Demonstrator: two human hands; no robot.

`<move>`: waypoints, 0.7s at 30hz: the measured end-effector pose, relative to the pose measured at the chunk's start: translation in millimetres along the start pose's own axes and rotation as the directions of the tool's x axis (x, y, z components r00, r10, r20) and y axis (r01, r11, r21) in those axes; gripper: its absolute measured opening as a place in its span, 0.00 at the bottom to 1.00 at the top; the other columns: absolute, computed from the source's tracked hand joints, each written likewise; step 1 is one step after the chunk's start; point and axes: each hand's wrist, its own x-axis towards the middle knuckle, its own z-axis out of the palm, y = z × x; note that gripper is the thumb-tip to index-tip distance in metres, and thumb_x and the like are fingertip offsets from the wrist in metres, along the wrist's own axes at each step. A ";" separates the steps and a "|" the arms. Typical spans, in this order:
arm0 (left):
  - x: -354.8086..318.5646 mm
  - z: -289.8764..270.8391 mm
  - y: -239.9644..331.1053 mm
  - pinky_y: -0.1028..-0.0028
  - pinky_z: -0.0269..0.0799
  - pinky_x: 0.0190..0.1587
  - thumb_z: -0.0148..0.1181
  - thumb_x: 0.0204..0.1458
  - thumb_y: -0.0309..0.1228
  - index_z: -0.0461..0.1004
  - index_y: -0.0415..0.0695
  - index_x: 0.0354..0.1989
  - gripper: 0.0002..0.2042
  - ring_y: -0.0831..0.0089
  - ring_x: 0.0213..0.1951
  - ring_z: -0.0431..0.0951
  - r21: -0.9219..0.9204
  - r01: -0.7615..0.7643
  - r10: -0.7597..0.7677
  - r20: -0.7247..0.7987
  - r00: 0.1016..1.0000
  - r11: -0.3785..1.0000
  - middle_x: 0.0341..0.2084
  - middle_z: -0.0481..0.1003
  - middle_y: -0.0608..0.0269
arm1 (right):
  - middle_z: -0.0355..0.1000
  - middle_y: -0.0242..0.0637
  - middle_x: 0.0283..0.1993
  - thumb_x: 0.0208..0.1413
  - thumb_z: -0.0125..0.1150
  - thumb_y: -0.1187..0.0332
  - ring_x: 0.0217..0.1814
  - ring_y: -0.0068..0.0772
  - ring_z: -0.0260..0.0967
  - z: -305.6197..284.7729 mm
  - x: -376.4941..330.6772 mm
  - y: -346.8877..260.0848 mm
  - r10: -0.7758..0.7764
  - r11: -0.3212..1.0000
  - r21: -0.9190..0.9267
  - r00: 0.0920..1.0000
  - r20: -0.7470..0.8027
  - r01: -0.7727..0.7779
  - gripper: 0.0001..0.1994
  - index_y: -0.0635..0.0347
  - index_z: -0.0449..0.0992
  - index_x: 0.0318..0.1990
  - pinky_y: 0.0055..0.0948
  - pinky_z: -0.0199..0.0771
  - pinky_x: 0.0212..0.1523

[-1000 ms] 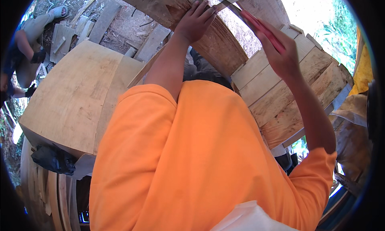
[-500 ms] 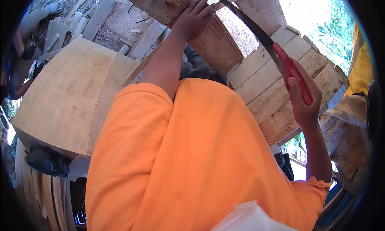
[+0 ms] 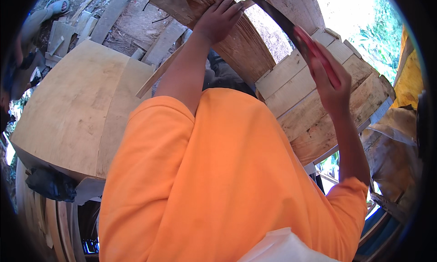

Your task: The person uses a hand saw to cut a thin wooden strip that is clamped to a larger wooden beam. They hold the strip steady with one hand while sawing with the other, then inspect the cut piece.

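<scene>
Since a moment ago, the right hand (image 3: 334,87) has risen slightly along the slatted panel, carrying the saw's red handle (image 3: 316,57) with it. Its fingers are wrapped tight around that handle. The saw's dark blade (image 3: 273,14) slants up and left to the edge of a wooden plank (image 3: 236,39). The left hand (image 3: 218,18) lies on this plank, fingers spread flat, near the blade. A plywood sheet (image 3: 68,107) lies at left.

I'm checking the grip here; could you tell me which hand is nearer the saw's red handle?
Right. The right hand grips the red handle; the left hand presses on the wooden plank, apart from it.
</scene>
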 end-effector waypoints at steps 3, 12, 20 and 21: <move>1.3 -2.3 1.4 0.55 0.53 0.76 0.54 0.60 0.33 0.72 0.48 0.63 0.22 0.59 0.73 0.58 -0.014 0.006 -0.007 -0.012 1.000 1.000 0.65 0.67 0.64 | 0.78 0.50 0.59 0.69 0.56 0.71 0.64 0.38 0.74 -43.7 -53.8 -36.2 0.069 0.998 0.003 0.997 0.046 -0.069 0.20 0.73 0.72 0.64 0.34 0.70 0.65; 5.4 0.9 -1.5 0.55 0.53 0.76 0.53 0.60 0.33 0.73 0.49 0.63 0.21 0.59 0.73 0.59 -0.007 -0.026 0.026 -0.004 1.000 1.000 0.64 0.68 0.66 | 0.82 0.43 0.47 0.66 0.65 0.58 0.49 0.23 0.78 92.3 117.1 50.7 -0.253 0.964 0.048 0.957 -0.141 0.262 0.21 0.64 0.78 0.60 0.22 0.78 0.48; 3.1 -1.3 1.0 0.54 0.53 0.76 0.53 0.61 0.34 0.74 0.49 0.62 0.20 0.58 0.73 0.59 0.038 -0.013 0.013 -0.005 1.000 0.999 0.64 0.67 0.65 | 0.79 0.47 0.57 0.68 0.60 0.68 0.61 0.33 0.75 -43.4 -59.2 -19.5 0.090 0.996 0.016 0.996 0.000 -0.090 0.20 0.70 0.73 0.63 0.32 0.71 0.64; 2.6 -0.9 1.0 0.54 0.53 0.76 0.53 0.61 0.34 0.74 0.49 0.61 0.20 0.58 0.73 0.59 0.034 -0.016 0.016 -0.005 1.000 0.999 0.64 0.67 0.65 | 0.78 0.48 0.58 0.68 0.59 0.69 0.62 0.35 0.75 -53.4 -70.4 -28.4 0.105 0.994 -0.023 0.994 0.014 -0.105 0.20 0.70 0.73 0.64 0.33 0.71 0.64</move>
